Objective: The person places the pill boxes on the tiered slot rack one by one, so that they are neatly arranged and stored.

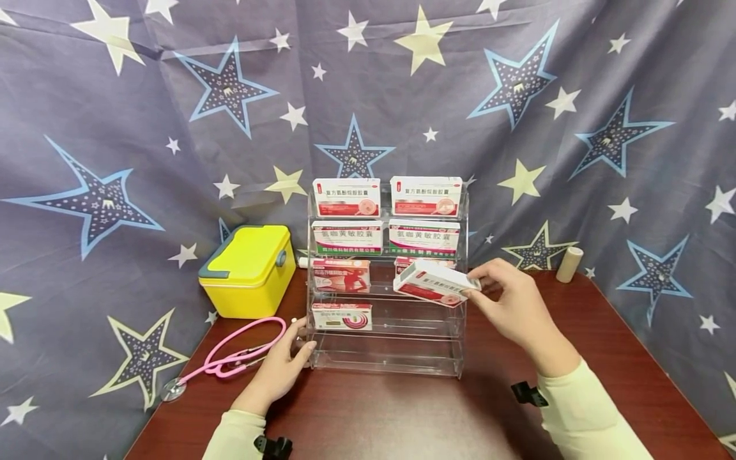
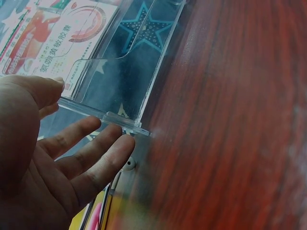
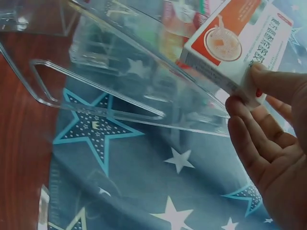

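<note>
A clear acrylic tiered rack (image 1: 391, 359) stands mid-table with several medicine boxes (image 1: 347, 237) on its shelves. My right hand (image 1: 482, 282) pinches a white and red medicine box (image 1: 432, 283) by its end, tilted in front of the rack's third shelf on the right side. In the right wrist view the same box (image 3: 240, 40) sits between thumb and fingers (image 3: 249, 129), beside the rack's wall (image 3: 120, 72). My left hand (image 1: 294, 350) rests with straight fingers against the rack's lower left side. The left wrist view shows the open palm (image 2: 72, 158) at the rack's base corner (image 2: 125, 123).
A yellow case (image 1: 248, 268) stands left of the rack, with a pink stethoscope (image 1: 236, 356) in front of it. A beige roll (image 1: 569, 263) stands at the back right. The dark wooden table (image 1: 402, 415) is backed by star-printed cloth.
</note>
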### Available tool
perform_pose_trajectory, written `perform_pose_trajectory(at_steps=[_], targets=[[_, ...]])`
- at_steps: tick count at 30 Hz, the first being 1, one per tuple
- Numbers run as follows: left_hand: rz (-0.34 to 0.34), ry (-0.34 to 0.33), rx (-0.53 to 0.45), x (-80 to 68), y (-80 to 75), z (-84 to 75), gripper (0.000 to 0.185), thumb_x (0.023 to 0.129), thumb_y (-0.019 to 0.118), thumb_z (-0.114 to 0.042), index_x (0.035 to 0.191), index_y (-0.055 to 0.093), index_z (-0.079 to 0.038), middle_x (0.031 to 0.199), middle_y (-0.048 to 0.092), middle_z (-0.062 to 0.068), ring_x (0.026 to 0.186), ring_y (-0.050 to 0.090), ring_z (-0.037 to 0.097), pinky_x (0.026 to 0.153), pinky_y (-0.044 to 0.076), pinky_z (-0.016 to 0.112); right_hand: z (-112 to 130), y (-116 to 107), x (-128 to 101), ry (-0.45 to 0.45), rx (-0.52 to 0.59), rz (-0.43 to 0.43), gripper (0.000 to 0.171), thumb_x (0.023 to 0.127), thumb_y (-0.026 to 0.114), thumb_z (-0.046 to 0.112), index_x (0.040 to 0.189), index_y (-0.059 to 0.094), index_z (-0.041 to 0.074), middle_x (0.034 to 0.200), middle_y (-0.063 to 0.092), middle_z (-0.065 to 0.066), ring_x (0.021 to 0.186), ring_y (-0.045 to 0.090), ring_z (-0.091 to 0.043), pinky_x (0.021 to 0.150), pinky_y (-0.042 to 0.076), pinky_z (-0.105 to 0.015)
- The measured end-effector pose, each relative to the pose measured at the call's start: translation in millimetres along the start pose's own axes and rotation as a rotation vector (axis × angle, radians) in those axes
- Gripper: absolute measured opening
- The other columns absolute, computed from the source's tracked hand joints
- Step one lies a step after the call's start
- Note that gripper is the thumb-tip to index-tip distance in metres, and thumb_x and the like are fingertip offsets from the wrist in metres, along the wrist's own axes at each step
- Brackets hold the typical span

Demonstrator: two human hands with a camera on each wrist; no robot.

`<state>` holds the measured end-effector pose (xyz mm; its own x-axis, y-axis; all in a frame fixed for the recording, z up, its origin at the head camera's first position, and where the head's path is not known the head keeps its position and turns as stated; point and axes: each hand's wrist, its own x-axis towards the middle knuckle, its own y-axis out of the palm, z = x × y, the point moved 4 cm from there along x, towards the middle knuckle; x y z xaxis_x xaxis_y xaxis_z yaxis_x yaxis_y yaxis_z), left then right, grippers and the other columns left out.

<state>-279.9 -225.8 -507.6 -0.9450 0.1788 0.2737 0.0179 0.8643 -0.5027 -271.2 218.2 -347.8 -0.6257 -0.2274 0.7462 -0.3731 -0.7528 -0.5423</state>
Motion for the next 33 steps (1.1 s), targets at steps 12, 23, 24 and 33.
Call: perform_pose_trajectory(at_steps=[12,23,24,33], targets=[[0.005,0.015,-0.031,1.9,2.8,-1.1,0.052,0.105,0.067,-0.022,0.154,0.047,-0.021,0.133,0.063,0.015,0.106,0.066,0.031,0.079,0.059,0.029,-1,22,-13,-0.024,-0.168,0.005,0.027,0.078,0.093,0.008,0.095,0.077,0.019,0.096,0.068,0.009,0.077,0.064,-0.008,0.066,0.052,-0.031],[-0.004,0.008,-0.001,0.3,1.1,-0.6,0.054,0.105,0.068,-0.021,0.154,0.047,-0.020,0.132,0.063,0.014,0.104,0.066,0.029,0.079,0.059,0.029,-1,37,-18,-0.071,-0.232,0.051,0.024,0.078,0.093,0.011,0.095,0.080,0.022,0.096,0.070,0.012,0.077,0.062,-0.009,0.065,0.050,-0.035],[-0.004,0.009,-0.001,0.4,1.1,-0.6,0.054,0.105,0.068,-0.021,0.154,0.047,-0.020,0.132,0.063,0.015,0.104,0.066,0.030,0.078,0.059,0.029,-1,38,-18,-0.069,-0.231,0.053,0.024,0.078,0.093,0.010,0.095,0.080,0.022,0.096,0.070,0.012,0.076,0.061,-0.007,0.063,0.050,-0.034],[-0.001,-0.016,-0.017,0.0,0.6,-0.8,0.053,0.105,0.067,-0.018,0.153,0.047,-0.022,0.133,0.062,0.020,0.104,0.066,0.030,0.079,0.059,0.028,-1,44,-20,-0.051,-0.184,0.037,0.025,0.079,0.092,0.008,0.095,0.079,0.022,0.097,0.068,0.013,0.066,0.052,-0.001,0.055,0.042,-0.025]])
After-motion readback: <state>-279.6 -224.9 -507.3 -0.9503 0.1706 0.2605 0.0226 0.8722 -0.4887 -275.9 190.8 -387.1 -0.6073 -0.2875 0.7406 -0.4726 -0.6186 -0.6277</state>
